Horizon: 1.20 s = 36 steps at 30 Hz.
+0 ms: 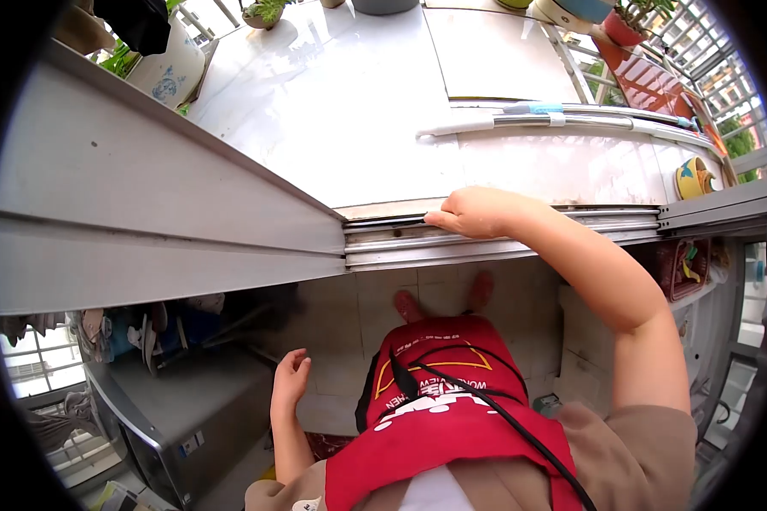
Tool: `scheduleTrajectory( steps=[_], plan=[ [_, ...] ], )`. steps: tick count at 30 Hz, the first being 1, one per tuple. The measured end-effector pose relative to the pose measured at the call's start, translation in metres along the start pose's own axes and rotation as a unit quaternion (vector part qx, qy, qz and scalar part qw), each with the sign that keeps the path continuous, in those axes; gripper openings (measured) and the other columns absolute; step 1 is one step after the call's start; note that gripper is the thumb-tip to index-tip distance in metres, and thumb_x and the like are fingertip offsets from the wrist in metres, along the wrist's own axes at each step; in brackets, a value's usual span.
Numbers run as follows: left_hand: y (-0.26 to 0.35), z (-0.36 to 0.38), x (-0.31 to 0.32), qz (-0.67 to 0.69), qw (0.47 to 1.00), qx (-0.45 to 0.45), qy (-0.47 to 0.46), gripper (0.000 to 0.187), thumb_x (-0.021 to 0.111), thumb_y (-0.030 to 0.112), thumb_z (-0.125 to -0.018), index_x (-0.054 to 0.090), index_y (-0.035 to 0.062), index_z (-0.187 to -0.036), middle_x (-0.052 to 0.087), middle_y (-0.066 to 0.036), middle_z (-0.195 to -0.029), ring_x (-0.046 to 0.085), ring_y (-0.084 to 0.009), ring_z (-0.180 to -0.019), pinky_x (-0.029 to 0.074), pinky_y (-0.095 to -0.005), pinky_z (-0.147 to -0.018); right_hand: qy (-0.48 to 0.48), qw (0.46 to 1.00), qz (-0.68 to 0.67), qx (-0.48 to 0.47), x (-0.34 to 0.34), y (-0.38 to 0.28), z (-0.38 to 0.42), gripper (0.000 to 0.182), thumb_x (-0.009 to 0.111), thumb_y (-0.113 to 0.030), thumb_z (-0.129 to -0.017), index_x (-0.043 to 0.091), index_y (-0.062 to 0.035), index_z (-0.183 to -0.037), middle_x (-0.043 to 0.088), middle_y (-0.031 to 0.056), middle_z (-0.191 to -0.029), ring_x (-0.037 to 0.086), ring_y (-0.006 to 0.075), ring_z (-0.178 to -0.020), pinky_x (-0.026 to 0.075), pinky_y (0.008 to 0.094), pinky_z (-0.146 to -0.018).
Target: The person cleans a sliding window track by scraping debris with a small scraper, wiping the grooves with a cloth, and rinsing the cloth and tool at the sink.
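My right hand (475,213) rests at the sliding window track (503,243), its fingers pressed together at the upper groove. Whatever is between those fingertips, if anything, is hidden or too small to name. A thin dark line (383,223) runs along the groove to the left of the fingertips. My left hand (291,376) hangs low by my side, its fingers loosely bent and apart, with nothing visible in it. Close to the left of that hand is a dark grey cabinet-like appliance (192,400).
Beyond the track lies a white tiled ledge (315,111) with metal poles (571,121), a yellow pot (693,179) and several potted plants. A wide grey window frame (162,187) slants in from the left. A red basket (683,271) stands at the right.
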State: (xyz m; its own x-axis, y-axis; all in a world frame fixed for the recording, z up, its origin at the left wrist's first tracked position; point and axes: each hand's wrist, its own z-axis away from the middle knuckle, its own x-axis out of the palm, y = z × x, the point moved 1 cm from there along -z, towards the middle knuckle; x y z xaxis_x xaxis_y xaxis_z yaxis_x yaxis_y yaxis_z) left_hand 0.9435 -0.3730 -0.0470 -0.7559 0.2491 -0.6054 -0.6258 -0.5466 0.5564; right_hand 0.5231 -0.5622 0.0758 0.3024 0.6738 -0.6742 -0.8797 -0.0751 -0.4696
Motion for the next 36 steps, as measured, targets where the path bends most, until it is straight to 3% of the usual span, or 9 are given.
scheduleTrajectory(
  steps=[4, 8, 15, 18, 23, 26, 29, 32, 36],
  plan=[
    [-0.007, 0.003, 0.001, 0.13, 0.991, -0.006, -0.02, 0.031, 0.058, 0.014, -0.089, 0.058, -0.0028, -0.115, 0.066, -0.011, -0.089, 0.06, -0.0171, -0.081, 0.048, -0.0288, -0.076, -0.014, 0.999, -0.012, 0.026, -0.017, 0.011, 0.037, 0.057, 0.041, -0.048, -0.095, 0.067, 0.0028, -0.092, 0.066, 0.0242, -0.087, 0.062, 0.039, -0.085, 0.047, 0.0446, -0.081],
    [-0.012, 0.016, 0.014, -0.056, 0.998, -0.031, 0.022, 0.035, 0.06, 0.017, -0.087, 0.058, -0.0021, -0.116, 0.067, -0.013, -0.093, 0.062, -0.0181, -0.084, 0.049, -0.0305, -0.076, 0.125, 0.988, 0.07, -0.054, 0.029, 0.012, 0.059, 0.049, 0.048, -0.044, -0.093, 0.062, -0.0002, -0.074, 0.061, 0.0209, -0.067, 0.06, 0.0392, -0.067, 0.048, 0.0459, -0.064],
    [0.041, 0.023, 0.046, 0.007, 1.0, 0.0, 0.003, 0.036, 0.059, 0.018, -0.088, 0.057, -0.0027, -0.117, 0.067, -0.015, -0.096, 0.064, -0.0218, -0.088, 0.049, -0.0318, -0.079, 0.261, 0.949, 0.175, -0.016, 0.071, 0.065, 0.106, 0.038, 0.058, -0.041, -0.088, 0.055, -0.0083, -0.07, 0.06, 0.0102, -0.058, 0.061, 0.0271, -0.053, 0.047, 0.0378, -0.048],
    [0.058, 0.029, 0.059, -0.016, 1.0, 0.017, 0.009, 0.036, 0.059, 0.017, -0.088, 0.057, -0.0026, -0.117, 0.067, -0.013, -0.095, 0.063, -0.0195, -0.088, 0.048, -0.0305, -0.079, 0.275, 0.946, 0.163, -0.057, 0.08, 0.03, 0.068, 0.04, 0.056, -0.044, -0.088, 0.057, -0.0075, -0.072, 0.061, 0.0107, -0.06, 0.062, 0.0282, -0.055, 0.048, 0.0382, -0.049],
    [0.064, 0.04, 0.062, 0.072, 0.997, 0.03, -0.004, 0.036, 0.06, 0.017, -0.087, 0.057, -0.0026, -0.117, 0.067, -0.014, -0.096, 0.062, -0.0193, -0.088, 0.048, -0.0305, -0.08, 0.235, 0.957, 0.156, -0.065, 0.072, 0.016, 0.046, 0.044, 0.054, -0.045, -0.09, 0.054, -0.0064, -0.069, 0.059, 0.0124, -0.059, 0.061, 0.0315, -0.058, 0.047, 0.0413, -0.052],
    [0.035, 0.05, 0.065, 0.025, 0.998, -0.019, 0.047, 0.035, 0.06, 0.017, -0.087, 0.058, -0.0024, -0.116, 0.067, -0.014, -0.097, 0.063, -0.0203, -0.088, 0.049, -0.0308, -0.079, 0.234, 0.953, 0.178, -0.073, 0.063, 0.049, 0.063, 0.045, 0.053, -0.046, -0.09, 0.055, -0.006, -0.069, 0.059, 0.0125, -0.059, 0.06, 0.0318, -0.057, 0.047, 0.042, -0.051],
    [0.034, 0.059, 0.063, -0.031, 0.997, -0.062, 0.044, 0.035, 0.059, 0.019, -0.088, 0.058, -0.0012, -0.117, 0.067, -0.016, -0.101, 0.064, -0.0236, -0.093, 0.049, -0.0319, -0.082, 0.249, 0.949, 0.177, -0.078, 0.073, 0.019, 0.047, 0.045, 0.053, -0.046, -0.09, 0.058, -0.006, -0.071, 0.062, 0.0121, -0.06, 0.063, 0.0297, -0.058, 0.048, 0.0393, -0.05],
    [0.042, 0.058, 0.061, 0.022, 0.999, -0.027, 0.029, 0.035, 0.059, 0.019, -0.087, 0.058, -0.0014, -0.116, 0.067, -0.016, -0.1, 0.064, -0.0234, -0.091, 0.049, -0.0321, -0.081, 0.196, 0.971, 0.123, -0.063, 0.073, -0.001, 0.031, 0.048, 0.049, -0.047, -0.092, 0.058, -0.0049, -0.072, 0.061, 0.0157, -0.063, 0.061, 0.0363, -0.062, 0.048, 0.0458, -0.056],
    [0.025, 0.052, 0.057, 0.065, 0.996, -0.032, 0.047, 0.035, 0.06, 0.02, -0.087, 0.058, -0.0017, -0.115, 0.068, -0.015, -0.096, 0.065, -0.0232, -0.09, 0.049, -0.0326, -0.079, 0.174, 0.976, 0.129, -0.034, 0.052, 0.059, 0.086, 0.052, 0.049, -0.048, -0.091, 0.058, -0.0037, -0.067, 0.059, 0.0163, -0.061, 0.06, 0.0365, -0.06, 0.047, 0.0461, -0.057]
  ],
)
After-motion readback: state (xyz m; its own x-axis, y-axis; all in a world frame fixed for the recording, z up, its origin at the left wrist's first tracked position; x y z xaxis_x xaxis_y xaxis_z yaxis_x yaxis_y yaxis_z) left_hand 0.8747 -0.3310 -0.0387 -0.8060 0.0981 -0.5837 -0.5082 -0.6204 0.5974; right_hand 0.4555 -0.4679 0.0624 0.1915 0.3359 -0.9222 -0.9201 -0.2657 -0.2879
